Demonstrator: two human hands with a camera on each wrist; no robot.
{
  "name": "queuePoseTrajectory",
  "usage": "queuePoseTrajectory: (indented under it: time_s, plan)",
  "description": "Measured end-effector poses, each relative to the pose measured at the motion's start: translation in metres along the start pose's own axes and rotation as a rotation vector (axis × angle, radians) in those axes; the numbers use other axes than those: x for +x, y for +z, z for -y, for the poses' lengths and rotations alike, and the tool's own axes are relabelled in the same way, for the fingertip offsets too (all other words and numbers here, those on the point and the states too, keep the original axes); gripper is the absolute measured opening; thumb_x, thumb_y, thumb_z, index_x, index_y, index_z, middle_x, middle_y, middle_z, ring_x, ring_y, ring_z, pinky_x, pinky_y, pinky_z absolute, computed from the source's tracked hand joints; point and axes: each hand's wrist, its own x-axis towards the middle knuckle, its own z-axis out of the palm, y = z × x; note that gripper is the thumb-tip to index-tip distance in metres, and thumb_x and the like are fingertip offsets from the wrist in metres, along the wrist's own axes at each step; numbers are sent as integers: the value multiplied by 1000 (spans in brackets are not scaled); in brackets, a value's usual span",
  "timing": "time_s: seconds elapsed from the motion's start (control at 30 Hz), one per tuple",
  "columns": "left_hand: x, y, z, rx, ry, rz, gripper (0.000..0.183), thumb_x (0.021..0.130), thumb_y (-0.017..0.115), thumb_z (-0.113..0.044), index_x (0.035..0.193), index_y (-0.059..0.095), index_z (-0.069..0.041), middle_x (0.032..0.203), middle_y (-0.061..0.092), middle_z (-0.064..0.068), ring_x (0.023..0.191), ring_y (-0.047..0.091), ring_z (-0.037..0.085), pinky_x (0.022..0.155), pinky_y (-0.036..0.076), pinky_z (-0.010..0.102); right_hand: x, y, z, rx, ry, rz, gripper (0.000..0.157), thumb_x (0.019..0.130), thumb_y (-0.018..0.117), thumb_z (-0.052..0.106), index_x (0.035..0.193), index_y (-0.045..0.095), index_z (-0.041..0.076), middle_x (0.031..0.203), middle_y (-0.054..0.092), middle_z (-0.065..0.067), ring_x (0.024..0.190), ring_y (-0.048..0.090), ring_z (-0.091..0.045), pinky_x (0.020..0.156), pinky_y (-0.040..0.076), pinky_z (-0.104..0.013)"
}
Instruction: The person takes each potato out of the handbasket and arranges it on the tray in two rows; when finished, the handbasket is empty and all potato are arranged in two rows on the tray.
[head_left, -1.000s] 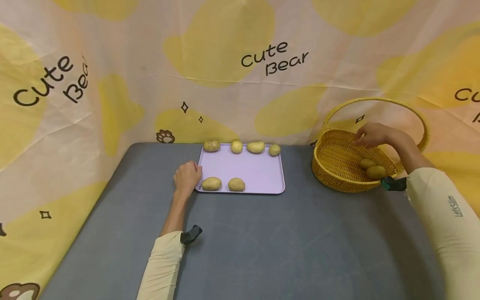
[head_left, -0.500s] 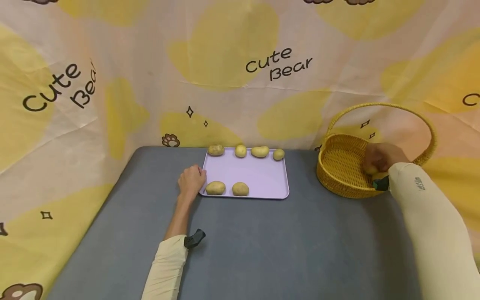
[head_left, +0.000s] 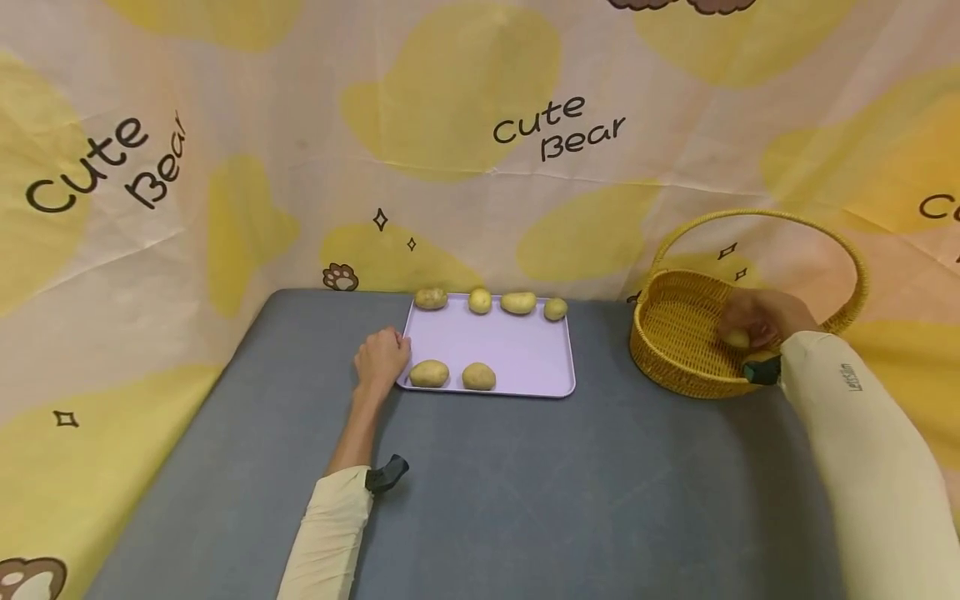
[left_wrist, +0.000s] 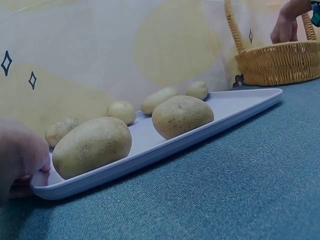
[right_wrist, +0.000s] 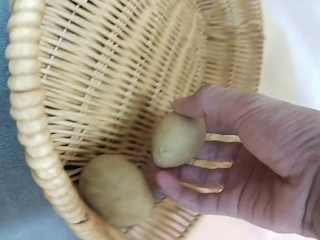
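Observation:
At the left edge of the lilac tray (head_left: 525,354), my left hand (head_left: 382,360) grips the rim with curled fingers. Several potatoes lie on the tray: a row along its far side, including a long potato (head_left: 518,302), and a near pair, one of them a round potato (head_left: 478,377). Down inside the wicker basket (head_left: 678,375), my right hand (right_wrist: 265,150) holds a small potato (right_wrist: 177,140) between thumb and fingers. Another potato (right_wrist: 116,190) rests on the basket's bottom beside the fingertips, close to the woven wall.
The basket's tall arched handle (head_left: 757,213) rises behind my right wrist. Tray and basket stand apart on the grey table (head_left: 495,500), near its back edge. A printed cloth (head_left: 435,100) hangs behind and along the left side.
My right hand has gone from above the basket down into it and taken hold of a potato. The left hand stays on the tray's edge, and the head view has shifted slightly.

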Motion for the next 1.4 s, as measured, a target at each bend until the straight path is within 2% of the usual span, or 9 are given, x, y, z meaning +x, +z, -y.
queuePoseTrajectory:
  time_s: [0.17,0.23,0.33,0.4,0.47,0.63,0.77,1.13,1.4]
  plan:
    - [0,1,-2,1,6,-4,26,100,58,-26,86,65,-6,97,75,23,93,72,48,79,53,61,10,-14,16,-91,-15,124,31,94,52,7,66,42,19,57,29,8,53,24,-7,58,39,-30]
    - [0,1,-2,0,-1,-4,25,100,58,-26,86,66,-6,96,75,22,93,72,47,79,53,61,7,-16,22,-113,-65,118,25,96,50,7,72,50,8,62,39,-4,54,25,-8,59,41,-32]
    - [0,1,-3,0,-5,-2,26,99,58,-26,86,66,-5,97,75,22,94,72,47,79,53,61,-3,-16,33,-131,-141,65,28,100,48,8,108,61,-16,90,55,-29,61,39,-13,63,50,-35]
    - [1,1,-4,4,-5,2,26,99,58,-26,87,67,-6,98,75,23,94,72,48,80,53,61,-13,-12,39,-138,-179,2,45,102,48,11,134,50,-21,107,57,-37,68,48,-18,70,56,-40]
    - [1,1,-5,5,0,3,26,99,57,-26,88,67,-5,98,75,23,95,72,48,80,54,61,-22,-6,46,-161,-229,-83,49,103,52,12,140,47,-20,113,60,-35,79,58,-21,74,57,-42]
    - [2,0,-6,13,9,-20,25,98,58,-25,86,66,-5,96,75,24,93,72,49,78,54,62,-38,23,76,-255,-425,-337,35,94,69,11,125,64,-4,110,69,-20,87,57,-23,77,47,-42]
    - [1,1,-6,9,8,-8,25,98,57,-27,86,65,-7,96,74,22,93,72,48,78,53,61,-45,49,107,-280,-555,-411,28,91,73,9,119,70,6,109,68,-14,87,54,-23,77,43,-39]
    - [-1,-1,-2,-3,-5,-7,25,99,57,-27,90,66,-5,99,74,23,95,72,48,79,53,61,-22,125,178,-165,-827,-333,31,93,77,8,120,66,0,105,70,-12,88,61,-20,78,56,-44]
    - [-1,-1,-2,-1,1,-18,25,98,59,-27,88,67,-5,98,75,24,94,72,49,79,53,62,11,167,202,-220,-894,-234,31,92,78,9,118,68,-3,98,67,-11,81,54,-17,75,46,-29]
